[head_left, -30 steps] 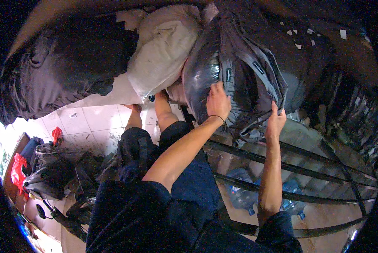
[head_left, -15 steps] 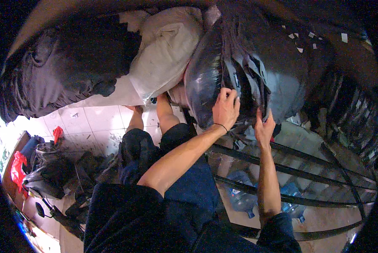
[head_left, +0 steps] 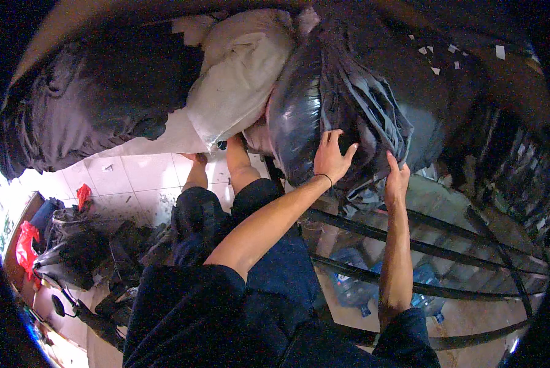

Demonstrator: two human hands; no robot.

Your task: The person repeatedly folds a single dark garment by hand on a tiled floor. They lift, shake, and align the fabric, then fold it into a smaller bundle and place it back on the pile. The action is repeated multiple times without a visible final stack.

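Note:
In the middle right, a bundle of dark cloth (head_left: pixel 373 98) hangs in folds beside a shiny black plastic bag (head_left: pixel 294 116). My left hand (head_left: pixel 333 158) lies against the dark folds next to the bag, with the thumb spread away from the fingers and nothing gripped. Along the cloth's right edge, my right hand (head_left: pixel 397 179) pinches a grey-black fold between thumb and fingers. Part of the cloth below and between my hands is in deep shadow.
A bulging white sack (head_left: pixel 241 80) and a large dark bundle (head_left: pixel 103 98) lie to the left. Black metal rails (head_left: pixel 422 245) run across the lower right, with blue water jugs (head_left: pixel 351 282) beneath. Black bags (head_left: pixel 72 245) sit on the tiled floor (head_left: pixel 146 178).
My left hand has loosened from the cloth, its thumb now spread. My right hand has moved slightly right and down, drawing the cloth's edge right so its folds spread wider.

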